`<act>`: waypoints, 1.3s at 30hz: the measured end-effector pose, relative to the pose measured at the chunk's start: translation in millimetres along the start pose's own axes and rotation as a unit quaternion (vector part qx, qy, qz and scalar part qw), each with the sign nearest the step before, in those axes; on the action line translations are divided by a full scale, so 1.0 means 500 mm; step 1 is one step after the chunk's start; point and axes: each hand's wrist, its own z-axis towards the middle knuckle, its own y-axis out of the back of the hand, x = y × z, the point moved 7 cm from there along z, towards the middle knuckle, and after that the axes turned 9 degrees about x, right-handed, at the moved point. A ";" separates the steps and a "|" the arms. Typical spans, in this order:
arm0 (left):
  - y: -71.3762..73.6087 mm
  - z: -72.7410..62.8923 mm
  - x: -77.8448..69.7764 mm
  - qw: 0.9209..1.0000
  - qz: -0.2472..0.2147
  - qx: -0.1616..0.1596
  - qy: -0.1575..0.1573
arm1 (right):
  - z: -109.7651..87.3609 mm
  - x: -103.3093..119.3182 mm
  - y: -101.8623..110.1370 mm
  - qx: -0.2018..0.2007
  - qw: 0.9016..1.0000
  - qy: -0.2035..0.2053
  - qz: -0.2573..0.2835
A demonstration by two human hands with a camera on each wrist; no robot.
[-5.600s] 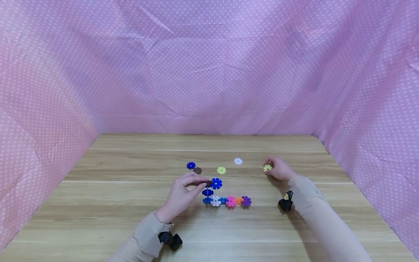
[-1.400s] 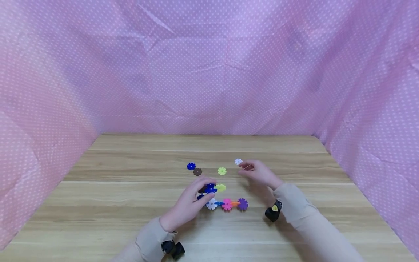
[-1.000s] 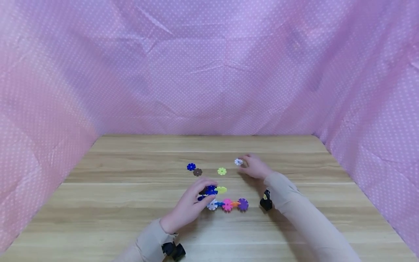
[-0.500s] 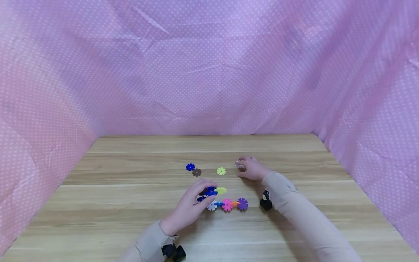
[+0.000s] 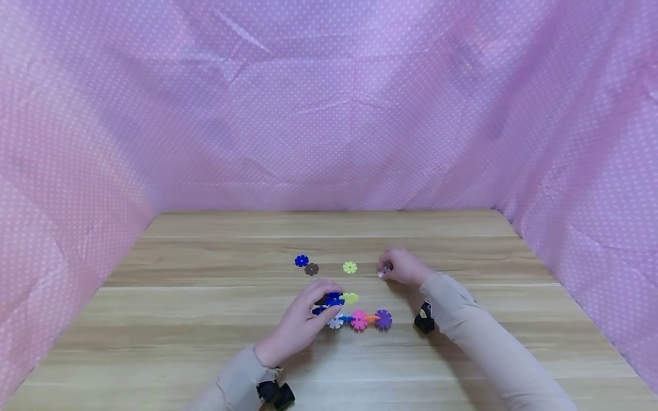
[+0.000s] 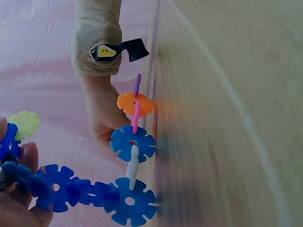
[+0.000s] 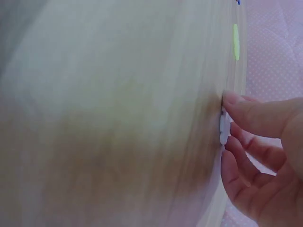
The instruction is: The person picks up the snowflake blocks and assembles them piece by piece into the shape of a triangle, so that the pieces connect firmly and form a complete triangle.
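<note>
Pinching a white disc (image 7: 223, 128) btwn thumb and fingertips, the R hand (image 5: 406, 268) has it low at the tabletop (image 5: 205, 319), disc seen nearly edge-on, so approx. flat. L hand (image 5: 298, 321) grips the upper left end of a multicolored chain (image 5: 359, 320), fingers curled round the blue part; exact fingertip contact partly hidden. Key relation, I'd judge: white disc lies beyond & to the R of the chain's yellow-green end disc (image 5: 351, 298), which pokes out from L hand toward R side; R hand nearer that free edge. Chain's bottom row runs L–R, w/ blue pcs rising at its L end. Farther out, well apart from the chain: loose yellow-green disc (image 5: 350, 267), then brown disc (image 5: 311, 269) just beside blue disc (image 5: 301, 260).
</note>
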 end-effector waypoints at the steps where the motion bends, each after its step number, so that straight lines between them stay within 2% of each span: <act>1: 0.000 0.000 0.001 1.000 -0.002 0.001 0.004 | -0.001 -0.002 -0.002 0.007 1.000 -0.005 0.011; 7: 0.001 0.001 0.009 1.000 -0.016 -0.002 0.026 | -0.007 -0.021 -0.015 0.030 0.996 -0.035 0.077; 15: 0.007 0.011 0.013 0.999 -0.024 -0.017 0.027 | -0.021 -0.014 -0.015 0.012 0.990 -0.013 0.141; 18: 0.007 0.014 0.015 0.999 -0.021 -0.017 0.023 | -0.043 0.017 -0.004 -0.012 0.982 -0.004 0.191; 22: 0.006 0.014 0.020 0.999 -0.025 -0.018 0.027 | -0.070 0.072 0.001 -0.032 0.969 0.037 0.242; 28: 0.006 0.013 0.021 0.999 -0.023 -0.025 0.029 | -0.099 0.118 -0.016 -0.011 0.951 0.075 0.300; 39: 0.008 0.009 0.014 0.998 -0.035 -0.046 0.027 | -0.125 0.139 -0.026 -0.001 0.928 0.046 0.369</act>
